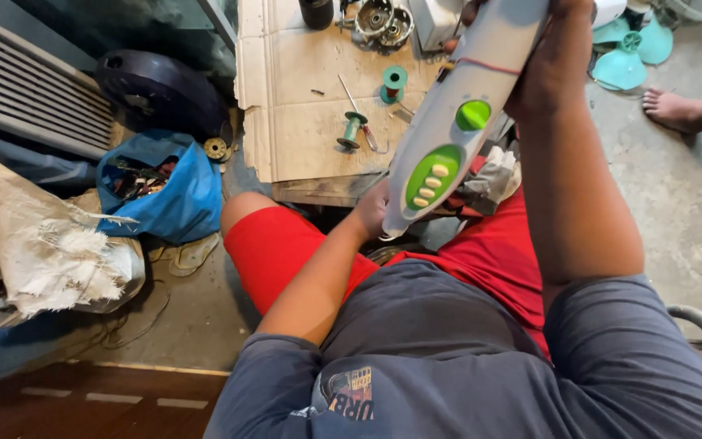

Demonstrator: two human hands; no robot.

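Note:
I hold a long white plastic fan housing (457, 122) with a green control panel, a round green knob and several pale buttons. My left hand (371, 210) grips its lower end over my lap. My right hand (542, 69) clasps the upper part from behind, mostly hidden by the housing. I sit in red shorts (286, 252) and a grey shirt.
A cardboard sheet (302, 122) ahead carries two green wire spools (353, 130), a screwdriver and motor parts (383, 20). A blue bag (180, 195) of scrap, a torn white sack (50, 252) and a dark round fan base (156, 85) lie left. Teal fan blades (627, 57) and another person's bare foot (672, 106) are right.

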